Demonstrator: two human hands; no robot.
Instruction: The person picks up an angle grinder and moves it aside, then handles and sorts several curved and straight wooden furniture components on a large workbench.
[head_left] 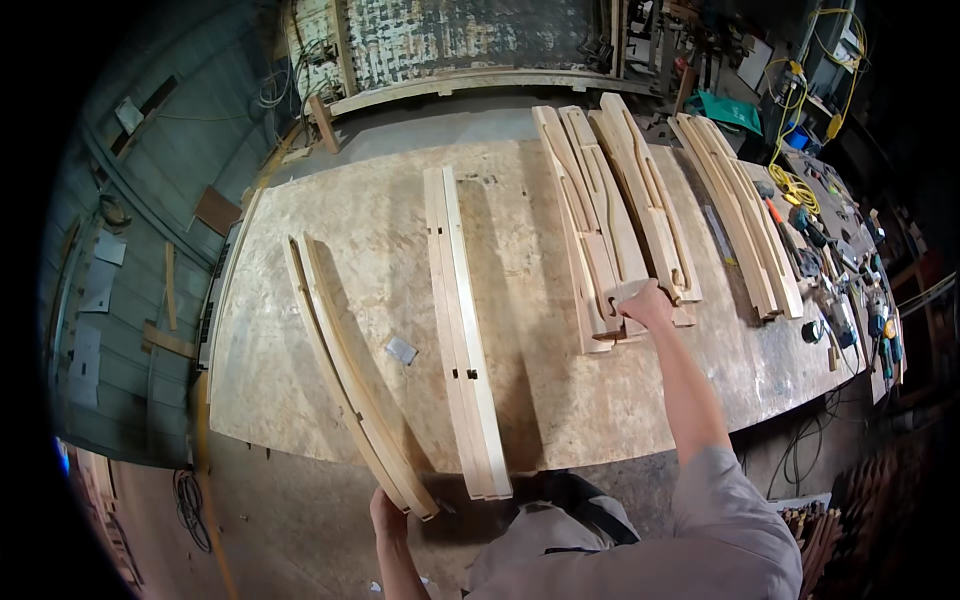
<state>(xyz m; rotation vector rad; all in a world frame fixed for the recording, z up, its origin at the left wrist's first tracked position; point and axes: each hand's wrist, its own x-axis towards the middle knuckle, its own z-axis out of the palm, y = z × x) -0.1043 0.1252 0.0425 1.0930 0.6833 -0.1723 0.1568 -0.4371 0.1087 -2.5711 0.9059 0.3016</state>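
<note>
At the near edge of the table, my left hand [387, 517] is closed at the overhanging end of a pair of slender curved wooden rails [345, 370]; its fingertips are partly hidden. My right arm reaches forward, and my right hand [646, 304] is closed on the near end of a grooved wooden board [612, 215]. That board lies in a group with similar grooved boards, one of them a wide board [645, 180] just to the right. Between my hands lie straighter rails [465, 340] with small dark notches, their near ends past the table edge.
The large wooden table [300, 420] carries a small pale wrapper [401, 349] left of centre. More long wooden parts [735, 215] lie at the right. Beyond them, power tools [845, 320] and a yellow cord [795, 185] crowd a side surface. A coiled cable [190, 510] lies on the floor at left.
</note>
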